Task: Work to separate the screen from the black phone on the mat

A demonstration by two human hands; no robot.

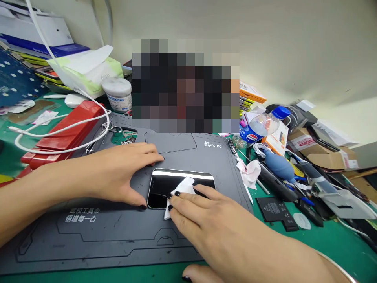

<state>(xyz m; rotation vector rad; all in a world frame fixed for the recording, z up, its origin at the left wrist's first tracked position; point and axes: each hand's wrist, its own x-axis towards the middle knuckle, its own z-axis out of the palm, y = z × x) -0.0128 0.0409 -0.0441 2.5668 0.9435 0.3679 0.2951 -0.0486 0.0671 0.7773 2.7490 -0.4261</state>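
A smartphone [159,188] with a dark, shiny screen lies face up on the grey work mat [118,232]. My right hand [212,220] presses a folded white tissue [186,186] onto the screen with its fingertips, the thumb set apart near the mat's front edge. The hand covers the phone's lower right part. At the phone's left end is my left hand [126,173], thumb and fingers spread, with nothing between them. Its thumb tip is close to the phone's corner; whether it touches cannot be made out.
A red tool [64,125] with a white cable over it lies left, beside a paste jar [118,94]. On the right are a bottle [262,125], a blue air blower [279,165], a crumpled tissue [249,173], and a phone battery [277,212]. A blurred patch hides the far middle.
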